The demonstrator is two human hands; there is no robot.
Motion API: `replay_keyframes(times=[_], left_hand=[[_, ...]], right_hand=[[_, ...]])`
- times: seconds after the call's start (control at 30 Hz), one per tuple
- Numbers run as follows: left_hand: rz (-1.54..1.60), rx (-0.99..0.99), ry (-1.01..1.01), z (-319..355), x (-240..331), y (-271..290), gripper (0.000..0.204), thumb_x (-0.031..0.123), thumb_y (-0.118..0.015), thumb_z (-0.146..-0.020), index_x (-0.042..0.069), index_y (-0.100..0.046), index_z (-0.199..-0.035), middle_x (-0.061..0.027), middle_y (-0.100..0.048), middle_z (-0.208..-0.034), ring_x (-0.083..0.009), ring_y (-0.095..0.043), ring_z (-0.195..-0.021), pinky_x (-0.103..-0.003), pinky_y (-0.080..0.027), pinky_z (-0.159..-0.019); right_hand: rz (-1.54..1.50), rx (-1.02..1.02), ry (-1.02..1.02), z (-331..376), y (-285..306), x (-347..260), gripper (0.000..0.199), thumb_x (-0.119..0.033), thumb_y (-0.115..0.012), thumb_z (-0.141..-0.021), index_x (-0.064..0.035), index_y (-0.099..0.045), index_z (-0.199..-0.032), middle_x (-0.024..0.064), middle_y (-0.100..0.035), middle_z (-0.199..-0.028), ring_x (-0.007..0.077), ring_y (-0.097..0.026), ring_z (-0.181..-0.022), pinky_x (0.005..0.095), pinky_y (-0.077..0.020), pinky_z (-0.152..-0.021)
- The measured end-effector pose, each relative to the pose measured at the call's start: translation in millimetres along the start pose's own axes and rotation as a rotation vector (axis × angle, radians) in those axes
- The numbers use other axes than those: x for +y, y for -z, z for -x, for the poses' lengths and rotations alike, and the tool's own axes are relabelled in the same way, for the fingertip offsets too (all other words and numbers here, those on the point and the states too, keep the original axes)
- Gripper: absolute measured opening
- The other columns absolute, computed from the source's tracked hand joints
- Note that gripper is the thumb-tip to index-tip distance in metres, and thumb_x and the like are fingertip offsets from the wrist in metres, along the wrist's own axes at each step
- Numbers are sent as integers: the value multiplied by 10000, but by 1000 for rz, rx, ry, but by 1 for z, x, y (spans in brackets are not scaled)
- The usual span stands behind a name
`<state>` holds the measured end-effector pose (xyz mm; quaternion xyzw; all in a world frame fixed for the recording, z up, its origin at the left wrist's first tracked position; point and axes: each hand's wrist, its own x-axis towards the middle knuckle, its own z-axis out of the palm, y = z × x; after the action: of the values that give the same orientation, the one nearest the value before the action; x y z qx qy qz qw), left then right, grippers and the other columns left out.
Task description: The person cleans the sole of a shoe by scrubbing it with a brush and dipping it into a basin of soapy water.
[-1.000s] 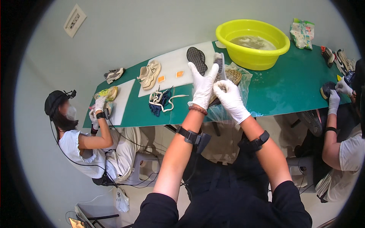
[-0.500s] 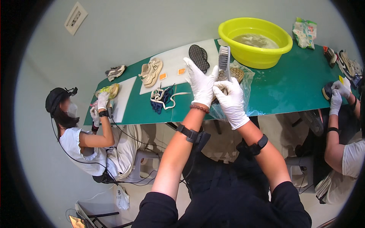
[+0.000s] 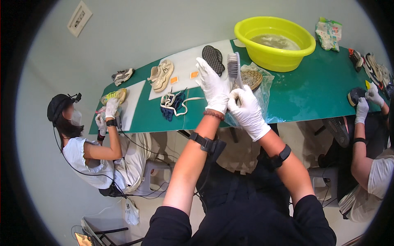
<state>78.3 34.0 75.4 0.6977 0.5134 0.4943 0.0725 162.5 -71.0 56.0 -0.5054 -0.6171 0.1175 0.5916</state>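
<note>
Both hands have risen slightly since earlier, lifting the brush point(image 3: 234, 69) higher above the table point(image 3: 303, 94). Right hand point(image 3: 247, 110) grips its handle; left hand point(image 3: 213, 86) is spread open against it. Right of it, the basin point(image 3: 274, 41) holds water. Shoe point(image 3: 161, 74), insole point(image 3: 213, 58) and laces point(image 3: 172, 102) lie left, apparently still uncleaned.

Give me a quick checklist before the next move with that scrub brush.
1. Right hand grips the scrub brush by its handle: ok.
2. Left hand touches the brush: cannot tell, it is raised beside it.
3. Yellow basin holds water: ok.
4. Insole lies on the clear plastic bag: ok.
5. Both hands gloved: ok.
</note>
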Motion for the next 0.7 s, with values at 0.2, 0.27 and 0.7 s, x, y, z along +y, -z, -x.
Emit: replay_keyframes(times=[0.2,0.27,0.7], left_hand=[[-57,-46,36,1,-4,8,1139,356,-767,-807,-69,-10,-1545,-299,-228,-1575,-420,-204,-1484,-565,-101,-1197],[-111,-56,84,-1,-6,4,1146,394,-775,-799,-79,-38,-1539,-298,-252,-1567,-415,-229,-1478,-567,-123,-1196],[-209,-77,81,5,-11,-6,1015,223,-736,-809,-26,-91,-1553,-248,-321,-1541,-389,-298,-1455,-624,-196,-1161]], right_hand=[[-60,53,-41,2,4,-6,228,-128,-724,-834,-27,-691,-1036,169,-595,-988,302,-659,-863,362,-531,-761],[-17,60,22,6,-1,-7,227,-120,-727,-827,-32,-694,-1034,170,-598,-983,311,-656,-858,368,-532,-756],[45,-15,63,4,-6,-1,205,-175,-681,-837,-36,-637,-982,200,-550,-884,388,-594,-809,435,-506,-714]])
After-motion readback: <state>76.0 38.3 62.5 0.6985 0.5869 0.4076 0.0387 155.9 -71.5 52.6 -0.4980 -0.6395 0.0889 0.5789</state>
